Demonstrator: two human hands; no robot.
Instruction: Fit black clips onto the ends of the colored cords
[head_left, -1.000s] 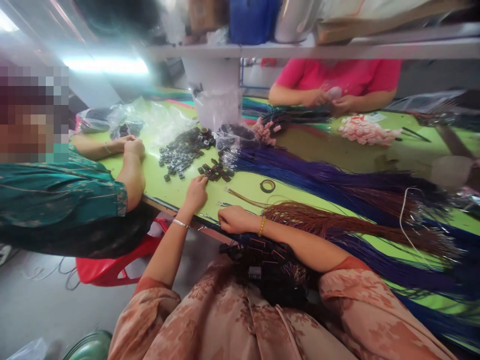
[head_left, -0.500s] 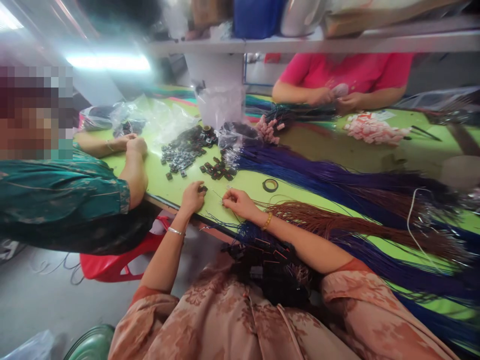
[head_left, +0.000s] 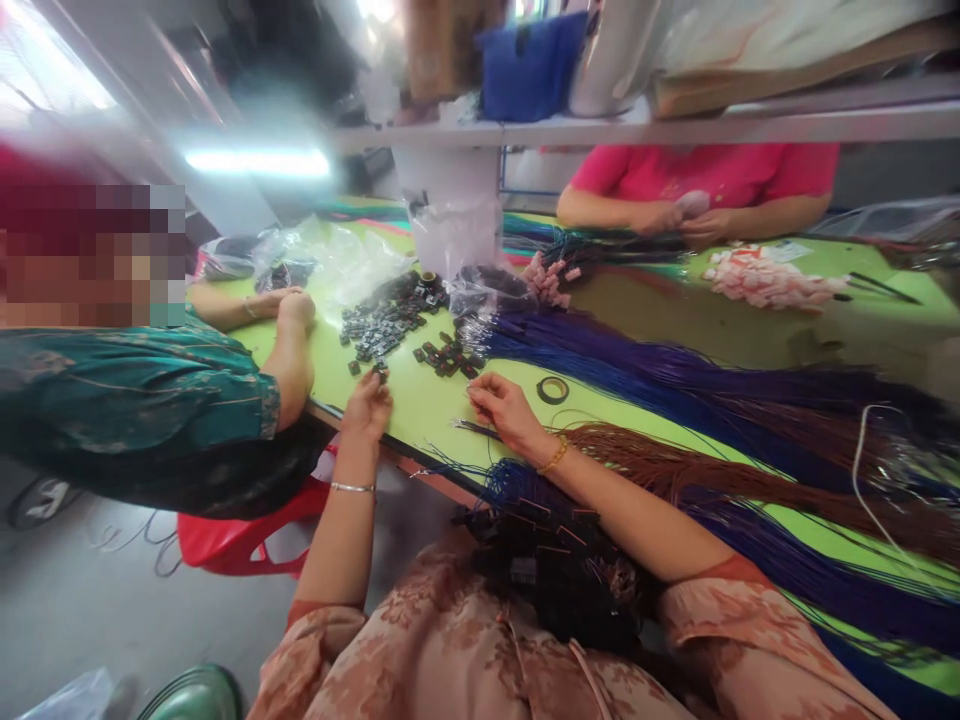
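L hand (head_left: pixel 366 408) pinched small black plastic block (head_left: pixel 380 372) over yellow-green table (head_left: pixel 420 412); R hand (head_left: pixel 508 412) closed at fingertips, contents unclear (too tiny). Block prob. unwired; loose dark plastic blocks (head_left: pixel 444 356), thin brown wires (head_left: pixel 637 452) left.

- We take this for a wiring workshop: long bundles of blue and purple wires (head_left: pixel 600 350) and a sheaf of thin brown wires (head_left: pixel 675 452) stretch across a lime-green tabletop (head_left: pixel 328 365).
- Small black and grey plastic parts (head_left: pixel 375 332) lie in loose heaps before us, with pale pink plastic pieces (head_left: pixel 772 278) farther off.
- A pink-topped co-worker (head_left: pixel 712 180) and a co-worker in patterned teal (head_left: pixel 142 385) share the tabletop with us.
- Above it, a long white shelf (head_left: pixel 712 130) carries a blue bin (head_left: pixel 529 70); a bright tube light (head_left: pixel 255 162) glows, and a red plastic stool (head_left: pixel 225 530) stands on the grey floor (head_left: pixel 97 600).
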